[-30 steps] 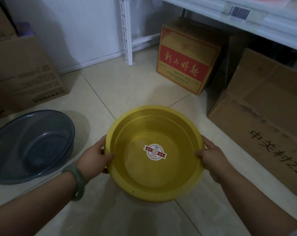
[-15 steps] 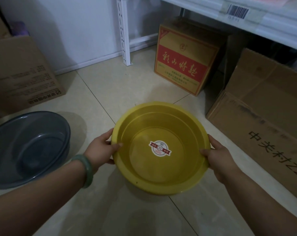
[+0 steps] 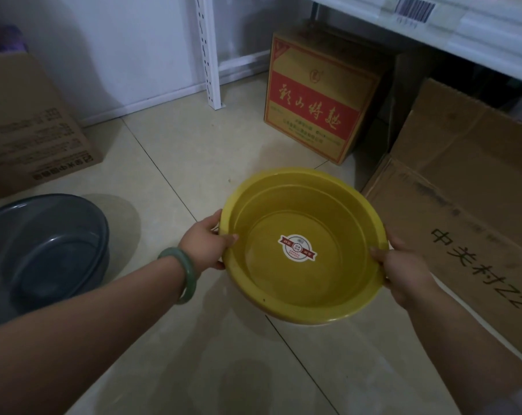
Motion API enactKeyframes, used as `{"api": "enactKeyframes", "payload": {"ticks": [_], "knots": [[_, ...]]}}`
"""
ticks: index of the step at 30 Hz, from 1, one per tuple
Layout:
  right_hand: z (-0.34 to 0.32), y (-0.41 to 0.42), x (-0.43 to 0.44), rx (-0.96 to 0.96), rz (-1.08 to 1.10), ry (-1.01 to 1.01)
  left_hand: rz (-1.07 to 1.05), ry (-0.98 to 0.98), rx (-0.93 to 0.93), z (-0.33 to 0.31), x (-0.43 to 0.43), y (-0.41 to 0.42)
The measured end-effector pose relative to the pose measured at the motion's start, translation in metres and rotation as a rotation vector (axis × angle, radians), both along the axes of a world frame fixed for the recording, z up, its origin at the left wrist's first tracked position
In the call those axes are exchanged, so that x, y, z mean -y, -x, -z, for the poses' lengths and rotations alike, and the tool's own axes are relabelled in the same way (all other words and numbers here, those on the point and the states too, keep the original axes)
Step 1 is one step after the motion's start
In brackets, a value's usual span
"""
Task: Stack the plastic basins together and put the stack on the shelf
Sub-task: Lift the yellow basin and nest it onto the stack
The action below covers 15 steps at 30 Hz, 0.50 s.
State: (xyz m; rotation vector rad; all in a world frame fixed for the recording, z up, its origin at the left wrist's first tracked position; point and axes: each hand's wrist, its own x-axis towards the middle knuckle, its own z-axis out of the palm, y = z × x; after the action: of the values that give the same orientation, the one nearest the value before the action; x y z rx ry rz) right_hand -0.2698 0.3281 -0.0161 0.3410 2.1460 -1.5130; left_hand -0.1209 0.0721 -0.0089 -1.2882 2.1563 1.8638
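Note:
A round yellow basin with a red and white sticker on its bottom hangs above the tiled floor, right of centre. My left hand grips its left rim, thumb inside; a green bangle circles that wrist. My right hand grips the right rim. A dark grey-blue basin sits upright on the floor at the left, apart from the yellow one. The white shelf with a barcode label runs across the upper right.
A red and yellow carton stands under the shelf. A large brown cardboard box lies at the right, close to the yellow basin. Another brown box sits at the left by the wall. A white shelf post rises behind.
The yellow basin, held in both hands, has shifted to the right and slightly forward, farther from the grey-blue basin. The grey-blue basin has stayed on the floor.

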Motion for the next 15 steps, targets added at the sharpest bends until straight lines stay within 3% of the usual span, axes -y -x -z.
{"api": "enactKeyframes", "payload": {"ticks": [8,12,15], "knots": [[-0.004,-0.003,0.007,-0.021,0.000,-0.106,0.029,-0.030,0.009,-0.001,0.003,-0.003],[-0.013,-0.015,0.018,-0.259,-0.075,-0.413,0.064,0.037,0.043,-0.004,0.014,-0.012],[-0.024,-0.022,0.037,-0.432,-0.114,-0.455,0.059,0.207,0.040,-0.008,0.032,-0.030]]}}
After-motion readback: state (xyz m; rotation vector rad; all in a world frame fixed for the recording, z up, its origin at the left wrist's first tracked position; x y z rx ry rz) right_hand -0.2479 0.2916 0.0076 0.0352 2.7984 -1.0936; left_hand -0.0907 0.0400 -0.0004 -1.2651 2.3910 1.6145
